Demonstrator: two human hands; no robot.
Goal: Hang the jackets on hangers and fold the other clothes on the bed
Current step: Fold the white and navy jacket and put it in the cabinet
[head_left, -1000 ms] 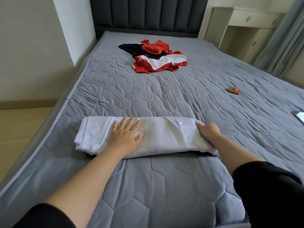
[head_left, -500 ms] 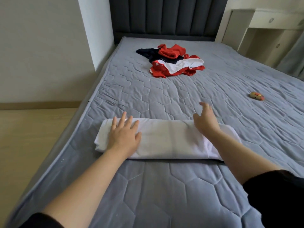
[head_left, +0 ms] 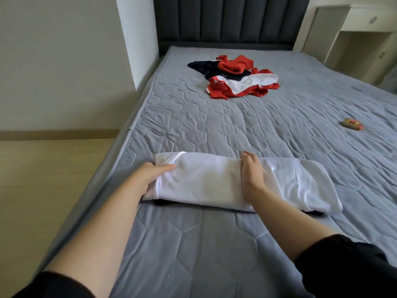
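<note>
A person's left hand (head_left: 152, 178) grips the left end of a long white garment of thin cloth, folded into a strip (head_left: 210, 181). The thumb lies on top and the fingers are tucked beneath the fabric. The garment lies across the near part of a grey quilted bed (head_left: 193, 244). Right of that grip, the right hand (head_left: 252, 177) rests on the garment's middle with fingers straight and together, pressing and holding nothing. A sliver of dark cloth (head_left: 165, 203) shows under the garment's near edge; what it belongs to cannot be told. Beyond the garment, toward the dark padded headboard (head_left: 225, 18), a crumpled heap of red, white and navy clothes (head_left: 236, 79) lies unfolded. Beyond the garment and well to its right sits a small tan-and-red object (head_left: 352, 124), perhaps a toy. The job looks only partway done — the white garment seems about one crosswise fold from finished and the heap is untouched. No jackets or hangers are in sight, so the hanging cannot be judged.
</note>
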